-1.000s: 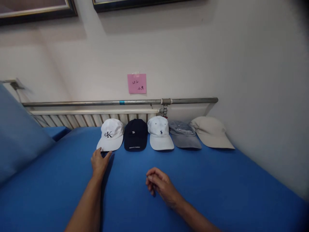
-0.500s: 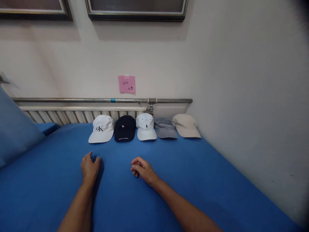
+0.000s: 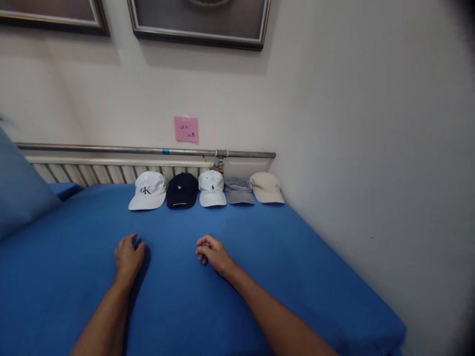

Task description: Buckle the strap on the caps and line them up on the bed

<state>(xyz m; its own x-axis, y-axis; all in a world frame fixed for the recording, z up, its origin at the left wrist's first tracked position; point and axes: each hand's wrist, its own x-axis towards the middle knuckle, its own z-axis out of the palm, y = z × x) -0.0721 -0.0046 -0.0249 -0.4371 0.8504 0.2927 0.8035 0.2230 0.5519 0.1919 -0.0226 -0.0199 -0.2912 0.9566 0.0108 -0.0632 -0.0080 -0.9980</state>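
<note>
Hands have drawn back from the row of caps: the left hand (image 3: pixel 128 254), a second ago touching the brim of the white logo baseball cap (image 3: pixel 147 190), now rests empty on the blue bedsheet (image 3: pixel 304 277), fingers loosely spread. The right hand (image 3: pixel 211 252) lies loosely curled, empty, both well apart from the cap by the radiator.

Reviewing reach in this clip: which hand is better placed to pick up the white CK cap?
Probably the left hand: it rests on the blue sheet almost straight below the white CK cap. The right hand, loosely curled, lies nearer the navy cap.
</note>
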